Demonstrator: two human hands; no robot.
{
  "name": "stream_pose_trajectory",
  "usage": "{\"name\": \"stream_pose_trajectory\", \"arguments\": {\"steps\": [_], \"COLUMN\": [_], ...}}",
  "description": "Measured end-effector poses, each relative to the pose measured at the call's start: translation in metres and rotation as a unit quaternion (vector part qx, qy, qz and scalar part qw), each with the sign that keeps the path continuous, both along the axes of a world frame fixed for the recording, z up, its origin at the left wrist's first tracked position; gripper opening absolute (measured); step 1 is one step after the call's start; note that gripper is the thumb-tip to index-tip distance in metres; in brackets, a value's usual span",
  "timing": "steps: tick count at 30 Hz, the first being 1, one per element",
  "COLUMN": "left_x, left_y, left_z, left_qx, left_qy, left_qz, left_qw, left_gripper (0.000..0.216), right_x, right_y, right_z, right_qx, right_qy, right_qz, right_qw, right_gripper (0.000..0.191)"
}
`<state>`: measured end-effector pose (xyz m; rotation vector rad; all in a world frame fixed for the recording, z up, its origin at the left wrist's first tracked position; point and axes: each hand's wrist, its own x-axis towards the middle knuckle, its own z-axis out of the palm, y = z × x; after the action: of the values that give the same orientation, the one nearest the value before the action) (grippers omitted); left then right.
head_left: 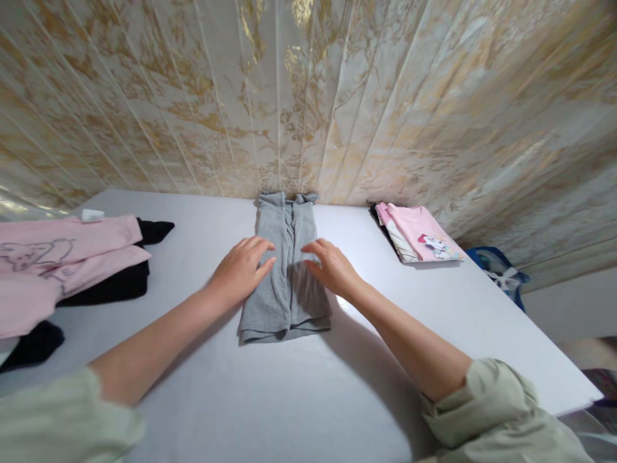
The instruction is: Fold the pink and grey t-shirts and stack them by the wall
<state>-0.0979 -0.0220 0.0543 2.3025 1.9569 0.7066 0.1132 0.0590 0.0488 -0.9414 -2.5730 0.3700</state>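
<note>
A grey garment (285, 302), folded into a long narrow strip, lies in the middle of the white table (308, 392) and reaches back to the wall. My left hand (242, 268) rests flat on its left half, fingers stretched out. My right hand (330, 265) lies flat on its right half, fingers also extended. Neither hand grips the cloth. Both forearms are bare, with pale green sleeves pushed up near the elbows.
Pink clothes with a drawn figure (53, 260) lie over black garments (123, 283) at the table's left. A folded stack topped by a pink printed shirt (420, 233) sits at the back right. A blue bag (501, 273) is beyond the right edge. A marbled wall stands behind.
</note>
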Motion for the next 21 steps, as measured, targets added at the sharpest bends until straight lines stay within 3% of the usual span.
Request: {"name": "stream_pose_trajectory", "arguments": {"steps": [3,6,11,17,21], "left_x": [0.020,0.040,0.053,0.052,0.057], "left_y": [-0.058,-0.085,-0.082,-0.080,-0.084], "left_z": [0.005,-0.004,-0.023,-0.028,-0.034], "left_qx": [-0.071,-0.107,-0.088,-0.073,-0.035], "left_qy": [-0.043,-0.046,-0.040,-0.059,-0.004], "left_qz": [-0.090,-0.096,-0.069,-0.057,-0.068], "left_qw": [0.992,0.989,0.993,0.994,0.997], "left_gripper": [0.012,0.013,0.005,0.003,0.018], "right_x": [0.024,0.031,0.026,0.027,0.029], "right_y": [-0.052,-0.083,-0.088,-0.085,-0.083], "right_z": [0.005,-0.003,-0.015,-0.017,-0.023], "right_qx": [-0.046,-0.049,-0.028,-0.053,-0.085], "right_qy": [-0.029,-0.053,-0.054,0.002,0.056], "right_qz": [0.069,0.086,0.051,0.046,0.066], "right_qw": [0.996,0.994,0.997,0.998,0.993], "right_gripper": [0.013,0.018,0.014,0.011,0.013]}}
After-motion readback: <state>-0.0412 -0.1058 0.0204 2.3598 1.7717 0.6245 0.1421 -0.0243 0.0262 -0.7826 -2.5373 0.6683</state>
